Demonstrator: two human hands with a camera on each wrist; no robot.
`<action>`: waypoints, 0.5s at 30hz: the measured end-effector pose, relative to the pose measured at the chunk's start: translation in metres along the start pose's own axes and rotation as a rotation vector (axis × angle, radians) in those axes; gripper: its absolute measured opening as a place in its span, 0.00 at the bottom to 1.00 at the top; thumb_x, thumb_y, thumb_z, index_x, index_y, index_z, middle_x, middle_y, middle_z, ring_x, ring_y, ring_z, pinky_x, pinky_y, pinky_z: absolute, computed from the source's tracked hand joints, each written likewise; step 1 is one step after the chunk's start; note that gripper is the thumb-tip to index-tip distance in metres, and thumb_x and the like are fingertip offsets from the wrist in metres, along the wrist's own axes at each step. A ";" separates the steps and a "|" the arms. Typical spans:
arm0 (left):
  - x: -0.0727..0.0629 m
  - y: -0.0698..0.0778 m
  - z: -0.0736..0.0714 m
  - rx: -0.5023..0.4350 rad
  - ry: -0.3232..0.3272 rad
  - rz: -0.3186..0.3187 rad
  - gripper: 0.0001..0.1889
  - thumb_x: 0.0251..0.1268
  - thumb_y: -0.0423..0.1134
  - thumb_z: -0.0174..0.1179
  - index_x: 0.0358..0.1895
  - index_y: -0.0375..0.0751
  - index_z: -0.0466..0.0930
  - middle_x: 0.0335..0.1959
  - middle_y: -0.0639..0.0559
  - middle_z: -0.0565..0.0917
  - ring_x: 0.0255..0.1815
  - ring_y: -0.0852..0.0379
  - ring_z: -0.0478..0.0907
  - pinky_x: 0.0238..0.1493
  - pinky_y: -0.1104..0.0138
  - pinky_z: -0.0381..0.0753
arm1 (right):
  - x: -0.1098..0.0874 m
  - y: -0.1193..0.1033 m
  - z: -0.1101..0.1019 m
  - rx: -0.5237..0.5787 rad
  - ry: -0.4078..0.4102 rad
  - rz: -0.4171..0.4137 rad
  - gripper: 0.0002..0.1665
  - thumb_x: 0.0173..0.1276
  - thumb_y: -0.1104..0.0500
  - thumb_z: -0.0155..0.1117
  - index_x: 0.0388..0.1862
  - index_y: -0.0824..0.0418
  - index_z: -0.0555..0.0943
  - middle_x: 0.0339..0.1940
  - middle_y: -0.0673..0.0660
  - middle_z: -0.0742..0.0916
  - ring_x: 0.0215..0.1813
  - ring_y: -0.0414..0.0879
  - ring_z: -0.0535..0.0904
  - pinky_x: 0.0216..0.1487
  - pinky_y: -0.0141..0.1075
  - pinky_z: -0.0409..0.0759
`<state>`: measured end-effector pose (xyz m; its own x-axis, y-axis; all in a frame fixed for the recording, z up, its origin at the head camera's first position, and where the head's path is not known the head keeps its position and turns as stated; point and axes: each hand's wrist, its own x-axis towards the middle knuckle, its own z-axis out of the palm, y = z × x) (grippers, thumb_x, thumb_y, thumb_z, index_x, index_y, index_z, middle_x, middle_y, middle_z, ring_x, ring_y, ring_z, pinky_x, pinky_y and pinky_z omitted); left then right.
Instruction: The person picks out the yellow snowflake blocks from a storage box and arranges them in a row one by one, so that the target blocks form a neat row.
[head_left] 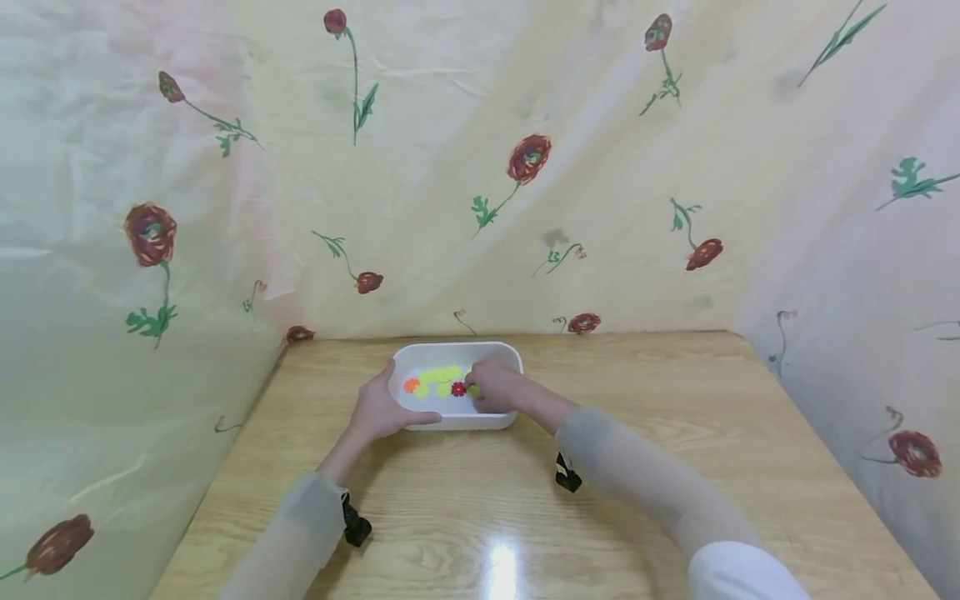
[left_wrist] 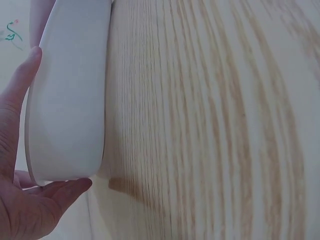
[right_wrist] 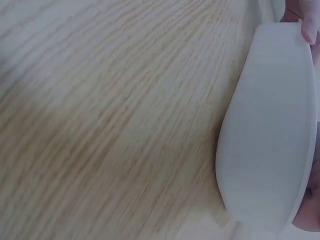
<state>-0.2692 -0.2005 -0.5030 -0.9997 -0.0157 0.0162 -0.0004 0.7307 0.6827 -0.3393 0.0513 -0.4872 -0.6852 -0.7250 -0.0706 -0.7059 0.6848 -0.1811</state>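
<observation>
A white oblong plastic tub (head_left: 457, 422) stands near the table's far edge. Small bright pieces lie in it: several yellow ones (head_left: 441, 375), an orange one (head_left: 412, 385) and a red one with a notched, flower-like edge (head_left: 458, 389). My left hand (head_left: 377, 408) grips the tub's left end, thumb along the front rim and fingers round the side; the left wrist view shows this hand (left_wrist: 30, 200) against the outer wall. Inside the right end, my right hand (head_left: 495, 385) has curled fingers, pinching a yellow-green piece (head_left: 472, 390). The tub wall hides most of that hand in the right wrist view.
The tub rests on a light wood-grain table (head_left: 450, 500). Behind it and along both sides hangs a pale curtain (head_left: 435, 167) printed with red flowers. Black wrist-camera mounts (head_left: 356, 522) are strapped below both forearms.
</observation>
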 end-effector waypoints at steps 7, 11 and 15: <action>0.000 0.000 0.003 -0.019 -0.009 -0.016 0.75 0.39 0.64 0.86 0.86 0.34 0.49 0.82 0.31 0.64 0.78 0.34 0.69 0.76 0.42 0.74 | 0.002 -0.003 0.002 0.031 0.024 0.043 0.14 0.61 0.66 0.75 0.46 0.64 0.91 0.43 0.57 0.91 0.45 0.48 0.83 0.56 0.42 0.84; 0.001 0.001 0.003 -0.018 0.000 -0.013 0.75 0.39 0.63 0.87 0.86 0.35 0.49 0.82 0.32 0.66 0.76 0.35 0.70 0.75 0.42 0.74 | 0.005 -0.003 0.002 0.070 0.046 0.076 0.09 0.58 0.67 0.77 0.39 0.63 0.91 0.37 0.55 0.90 0.40 0.46 0.81 0.52 0.41 0.83; 0.002 0.000 0.003 -0.018 0.002 -0.018 0.74 0.40 0.63 0.86 0.86 0.35 0.49 0.81 0.33 0.66 0.75 0.36 0.71 0.75 0.43 0.75 | 0.008 -0.001 0.003 0.157 0.042 0.128 0.12 0.55 0.68 0.77 0.39 0.62 0.88 0.35 0.53 0.88 0.39 0.45 0.77 0.50 0.41 0.80</action>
<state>-0.2716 -0.1987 -0.5057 -0.9995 -0.0303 0.0050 -0.0183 0.7182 0.6956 -0.3435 0.0447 -0.4910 -0.7767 -0.6267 -0.0629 -0.5779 0.7488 -0.3245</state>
